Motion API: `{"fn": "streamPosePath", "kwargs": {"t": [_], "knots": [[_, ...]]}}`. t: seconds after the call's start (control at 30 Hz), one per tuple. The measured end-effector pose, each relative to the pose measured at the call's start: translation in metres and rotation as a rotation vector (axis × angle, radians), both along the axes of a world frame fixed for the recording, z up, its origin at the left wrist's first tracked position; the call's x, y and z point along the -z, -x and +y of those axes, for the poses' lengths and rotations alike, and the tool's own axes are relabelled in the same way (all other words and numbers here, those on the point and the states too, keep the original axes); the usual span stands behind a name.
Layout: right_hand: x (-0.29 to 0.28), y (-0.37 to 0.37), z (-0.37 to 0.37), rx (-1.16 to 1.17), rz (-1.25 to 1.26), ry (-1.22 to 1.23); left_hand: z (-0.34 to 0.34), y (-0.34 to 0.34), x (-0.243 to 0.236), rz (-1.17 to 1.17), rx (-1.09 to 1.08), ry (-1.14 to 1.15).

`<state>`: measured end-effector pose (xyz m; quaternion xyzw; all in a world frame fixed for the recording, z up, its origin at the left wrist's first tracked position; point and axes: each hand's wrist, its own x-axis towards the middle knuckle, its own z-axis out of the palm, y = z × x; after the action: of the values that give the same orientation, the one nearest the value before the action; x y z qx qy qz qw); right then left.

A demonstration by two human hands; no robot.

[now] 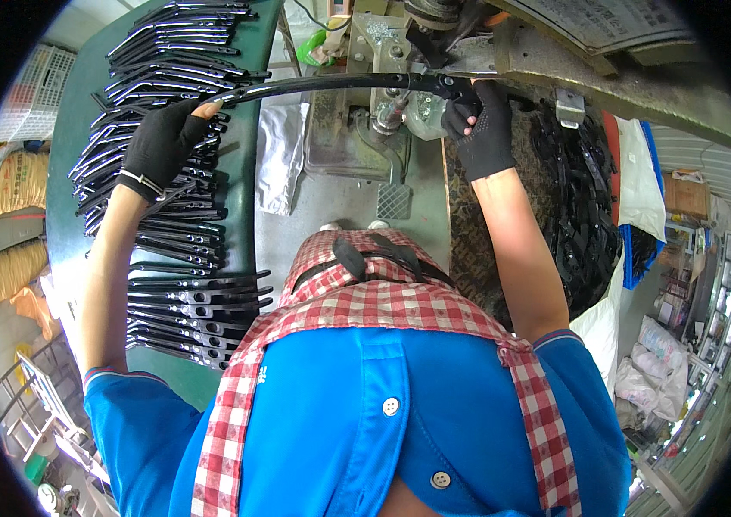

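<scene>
A long, slightly curved black metal bar (322,84) stretches crosswise in front of me, in both hands. My left hand (163,145), in a black fingerless glove, is closed around its left end, the bare thumb lying along it. At the other end my right hand (484,129), gloved alike, has its fingers curled around the bar close to the machine head (434,43). Under the bar's right half are an upright metal post (389,114) and a clear plastic bag or bowl (426,115). The contact between bar and machine is partly hidden.
Left, a green table (240,194) carries rows of black metal bars (167,228). Right, black parts (585,220) lie heaped beside patterned cloth (477,258). A foot pedal (394,201) stands below the machine, near a grey plastic sheet (281,155). A metal beam (572,73) overhangs far right.
</scene>
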<state>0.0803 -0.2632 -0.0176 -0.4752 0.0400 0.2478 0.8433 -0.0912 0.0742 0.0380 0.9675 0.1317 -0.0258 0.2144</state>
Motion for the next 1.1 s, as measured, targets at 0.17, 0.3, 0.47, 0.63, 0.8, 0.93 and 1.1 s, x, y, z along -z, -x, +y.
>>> {"fn": "streamPosePath", "kwargs": {"t": [0.17, 0.3, 0.47, 0.63, 0.8, 0.93, 1.1], "knots": [[0.007, -0.002, -0.004, -0.023, 0.041, -0.017, -0.002, 0.002, -0.001, -0.139, 0.006, -0.118], [-0.013, 0.002, 0.010, 0.022, -0.127, 0.131, 0.024, -0.005, 0.037, 0.113, 0.092, 0.387], [0.008, 0.004, 0.006, 0.102, 0.085, -0.006, 0.002, -0.007, 0.000, -0.221, 0.073, -0.255], [0.000, 0.005, 0.019, 0.194, 0.050, 0.143, 0.018, -0.015, 0.015, -0.115, 0.197, 0.126], [0.021, 0.005, -0.002, 0.013, -0.074, 0.028, 0.014, -0.016, 0.009, -0.226, 0.174, -0.053], [0.000, 0.011, -0.027, -0.326, 0.098, -0.007, 0.018, -0.018, 0.008, -0.286, 0.203, -0.150], [-0.051, 0.061, -0.057, 0.087, -1.192, 1.118, 0.026, -0.023, 0.016, -0.303, 0.227, -0.132]]}}
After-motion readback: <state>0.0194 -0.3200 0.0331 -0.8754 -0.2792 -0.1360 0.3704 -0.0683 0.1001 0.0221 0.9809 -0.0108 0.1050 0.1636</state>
